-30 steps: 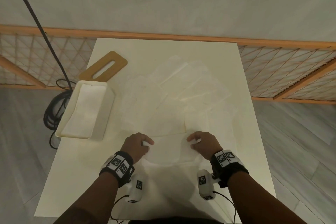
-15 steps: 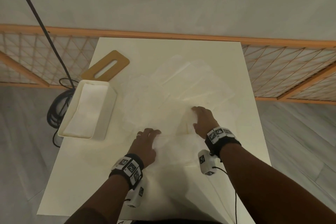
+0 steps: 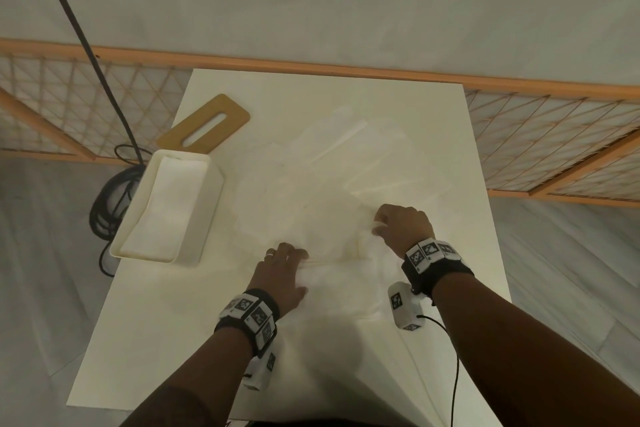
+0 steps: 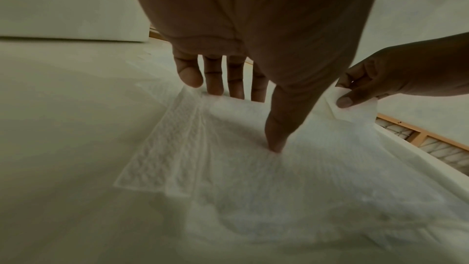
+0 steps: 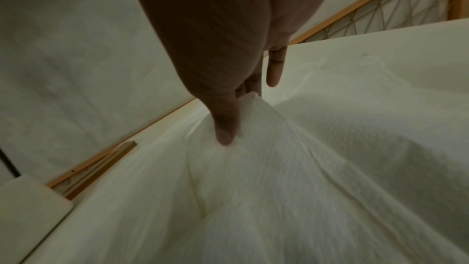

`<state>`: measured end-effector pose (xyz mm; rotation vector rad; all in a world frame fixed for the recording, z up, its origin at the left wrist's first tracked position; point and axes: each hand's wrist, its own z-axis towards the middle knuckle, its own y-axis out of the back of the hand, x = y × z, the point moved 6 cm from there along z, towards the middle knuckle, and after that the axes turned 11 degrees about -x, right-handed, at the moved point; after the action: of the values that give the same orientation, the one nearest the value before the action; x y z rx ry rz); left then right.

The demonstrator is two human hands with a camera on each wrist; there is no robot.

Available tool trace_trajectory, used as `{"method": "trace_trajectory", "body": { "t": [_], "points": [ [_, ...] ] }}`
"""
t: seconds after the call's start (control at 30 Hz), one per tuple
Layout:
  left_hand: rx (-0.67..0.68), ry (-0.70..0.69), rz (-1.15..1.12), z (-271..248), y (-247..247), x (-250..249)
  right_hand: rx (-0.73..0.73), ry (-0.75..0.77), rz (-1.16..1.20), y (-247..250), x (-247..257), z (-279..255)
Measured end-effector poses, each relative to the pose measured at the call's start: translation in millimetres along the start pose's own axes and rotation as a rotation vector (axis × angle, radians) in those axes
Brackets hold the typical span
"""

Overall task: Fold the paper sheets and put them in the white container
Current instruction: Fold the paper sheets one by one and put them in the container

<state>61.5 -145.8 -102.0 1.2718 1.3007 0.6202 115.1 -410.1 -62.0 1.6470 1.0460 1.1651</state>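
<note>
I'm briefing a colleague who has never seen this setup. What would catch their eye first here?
Two hands at the near middle of the table: the right hand pinches up a corner of a paper sheet while the left hand presses it flat. More pale sheets lie spread beyond them. At the left edge stands the white container, paper already inside, with a wooden lid behind it.

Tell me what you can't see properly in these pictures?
- Head view: how many paper sheets overlap; white on white table.
- Head view: how many folded sheets fill the container.
- Right wrist view: right hand hides its fingertips.
- Left wrist view: near paper blurred.
</note>
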Motion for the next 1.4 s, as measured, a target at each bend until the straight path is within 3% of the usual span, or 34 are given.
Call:
{"method": "trace_trajectory", "body": {
  "t": [0.17, 0.33, 0.43, 0.67, 0.77, 0.87, 0.93, 1.0, 1.07, 1.23, 1.4],
  "points": [
    [0.021, 0.012, 0.005, 2.2, 0.8, -1.5, -0.041, -0.020, 0.083, 12.9, -2.1, -2.8],
    [0.018, 0.034, 0.006, 2.5, -0.4, -1.2, -0.331, -0.069, 0.314, 51.3, -10.3, -5.8],
    [0.023, 0.044, 0.018, 2.6, -1.0, -1.6, -0.430, -0.104, 0.384, 75.9, -13.6, -8.0],
    [0.025, 0.054, 0.038, 8.2, 4.4, -5.0, -0.452, -0.242, 0.835, 103.9, -17.6, -5.5],
    [0.014, 0.292, -0.350, 17.2, 14.3, -5.3, -0.325, -0.334, 1.164, 88.8, -12.3, -7.3],
    [-0.002, 0.605, -1.183, 20.5, 32.2, -18.2, -0.138, -0.348, 1.436, 66.3, 5.6, -16.8],
    [0.052, 0.697, -1.560, 20.4, 46.8, -27.2, -0.046, -0.355, 1.500, 51.3, 16.2, -24.2],
    [0.040, 0.753, -1.786, 21.6, 61.6, -26.7, -0.024, -0.373, 1.411, 37.7, 18.6, -27.4],
    [0.002, 0.727, -1.847, 23.0, 73.1, -24.2, -0.054, -0.373, 1.256, 30.0, 15.0, -27.5],
    [0.022, 0.433, -1.718, 30.0, 88.4, -23.6, -0.155, -0.398, 1.163, 30.0, 5.7, -28.7],
    [-0.009, 0.375, -1.538, 31.3, 92.4, -20.7, -0.256, -0.501, 1.170, 33.4, -12.6, -31.2]
  ]
}}
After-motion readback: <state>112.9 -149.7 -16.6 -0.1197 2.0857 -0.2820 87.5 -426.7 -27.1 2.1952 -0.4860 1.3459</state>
